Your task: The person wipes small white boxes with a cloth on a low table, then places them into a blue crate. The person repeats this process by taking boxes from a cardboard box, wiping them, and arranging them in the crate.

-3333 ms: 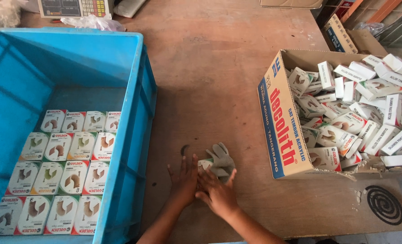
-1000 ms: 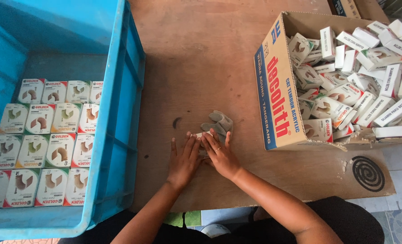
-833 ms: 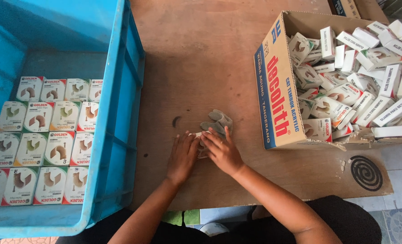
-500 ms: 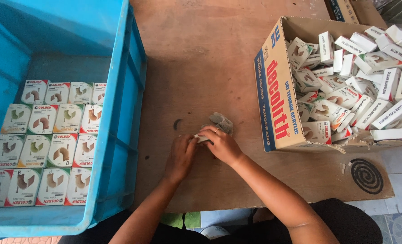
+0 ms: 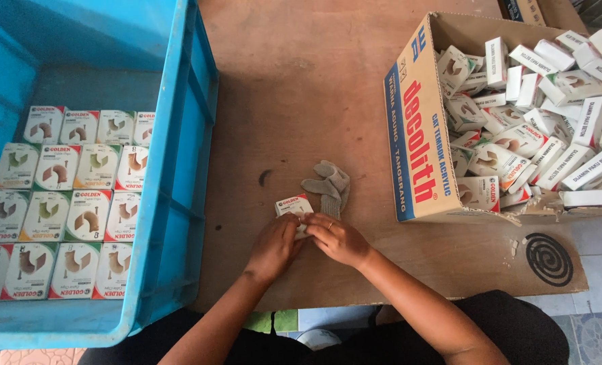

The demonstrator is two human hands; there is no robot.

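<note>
Both hands meet at the near edge of the wooden table [image 5: 294,88], working on one small white carton [image 5: 294,205]. Left hand [image 5: 274,247] curls its fingers around the carton's near side; right hand [image 5: 339,240] lies beside it, fingertips bent inward and pinching the same carton at its right edge. The carton lies just beyond the knuckles of both hands, partly hidden beneath them; whether its flap stands open or tucked in cannot be told.

Directly beyond the right hand, touching or almost touching the carton, lies a grey knitted glove [image 5: 328,186]. Well to the right of the right hand stands an open cardboard box [image 5: 412,135] heaped with loose white cartons lying at all angles. Well to the left of the left hand stands a blue plastic crate [image 5: 179,176], in which matching cartons lie flat in neat rows. A dark spiral coil [image 5: 548,259] lies on the table, near its front edge, far to the right.

Probable faults from this position:
- Grip is at the carton's edges only; excess finger pressure would likely crush or crease the thin card.
- The glove lies close; a sideways slide of the carton may snag it.
- Work is done near the table's front edge; a slip toward the body may drop the carton to the floor.
</note>
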